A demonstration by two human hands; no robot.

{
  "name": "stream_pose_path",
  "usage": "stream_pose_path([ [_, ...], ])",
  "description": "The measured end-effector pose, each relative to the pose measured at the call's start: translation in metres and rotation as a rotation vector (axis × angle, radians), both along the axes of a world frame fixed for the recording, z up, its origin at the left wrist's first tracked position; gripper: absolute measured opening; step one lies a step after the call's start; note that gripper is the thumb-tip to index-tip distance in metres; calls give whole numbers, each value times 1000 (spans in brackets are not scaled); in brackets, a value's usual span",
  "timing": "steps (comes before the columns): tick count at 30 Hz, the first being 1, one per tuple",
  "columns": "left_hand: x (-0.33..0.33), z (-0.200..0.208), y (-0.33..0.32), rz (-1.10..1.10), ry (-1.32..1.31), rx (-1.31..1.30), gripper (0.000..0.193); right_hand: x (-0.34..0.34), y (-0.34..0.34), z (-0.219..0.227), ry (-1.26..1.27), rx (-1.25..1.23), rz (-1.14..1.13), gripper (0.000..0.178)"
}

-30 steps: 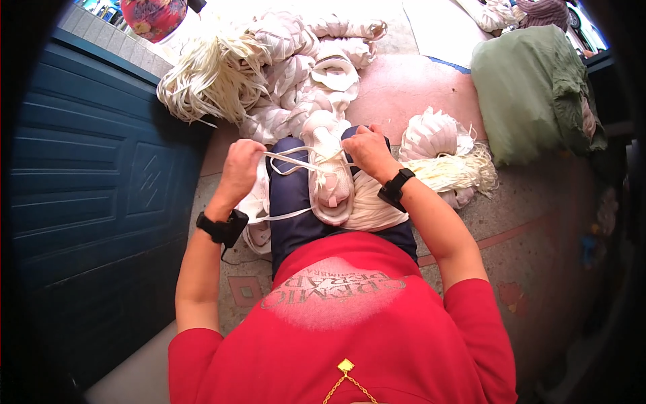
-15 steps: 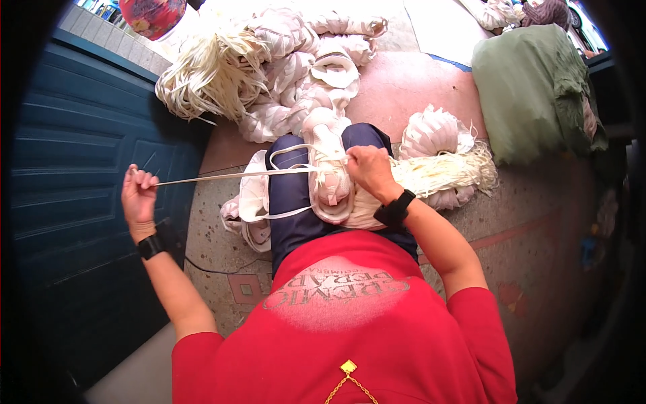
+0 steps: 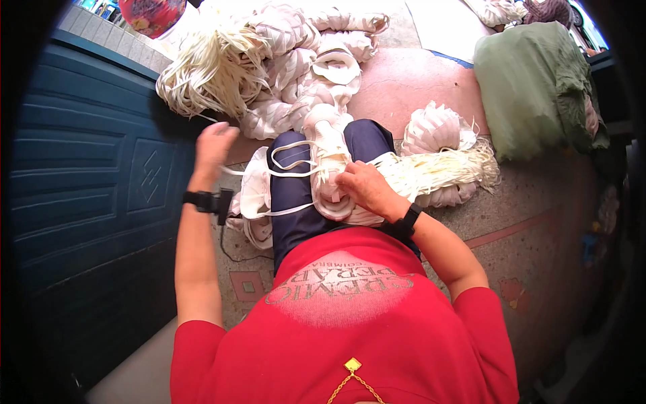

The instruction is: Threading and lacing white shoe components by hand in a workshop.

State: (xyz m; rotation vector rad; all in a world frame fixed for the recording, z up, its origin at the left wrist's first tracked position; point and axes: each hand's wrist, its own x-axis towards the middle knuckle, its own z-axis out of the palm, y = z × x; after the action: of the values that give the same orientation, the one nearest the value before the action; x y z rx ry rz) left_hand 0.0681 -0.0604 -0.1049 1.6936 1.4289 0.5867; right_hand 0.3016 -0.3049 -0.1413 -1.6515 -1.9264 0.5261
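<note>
A pale pink-white shoe upper (image 3: 328, 151) lies lengthwise over my dark trousers, between my knees. White lace (image 3: 289, 174) runs from it across my left thigh in loose loops. My right hand (image 3: 370, 188) is at the upper's right side near its heel end, with fingers bent and closed on it. Off to the left, beyond my left knee, my left hand (image 3: 214, 149) is raised and smeared by motion; whether lace is in its fingers cannot be made out. Another pale upper (image 3: 256, 185) hangs beside my left thigh.
A heap of strung uppers (image 3: 289, 67) and a thick bunch of cream laces (image 3: 212, 67) lie ahead. More laces (image 3: 444, 172) rest right of my lap, by a bundle of uppers (image 3: 437, 131). A green sack (image 3: 531, 94) stands far right; a blue panelled door (image 3: 87, 161) is at left.
My left hand has swung right and slightly away from me, and the lace that was stretched taut is now slack. My right hand has shifted slightly nearer to me along the upper.
</note>
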Motion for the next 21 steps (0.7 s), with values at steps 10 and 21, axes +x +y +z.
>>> stream_pose_path([
  [10, 92, -22, -83, -526, 116, 183, 23, 24, 33, -13, 145, 141, -333, 15],
  [21, 96, -14, -98, -790, 395, 189, 19, 17, 25, -21, 53, 84, -339, 6],
])
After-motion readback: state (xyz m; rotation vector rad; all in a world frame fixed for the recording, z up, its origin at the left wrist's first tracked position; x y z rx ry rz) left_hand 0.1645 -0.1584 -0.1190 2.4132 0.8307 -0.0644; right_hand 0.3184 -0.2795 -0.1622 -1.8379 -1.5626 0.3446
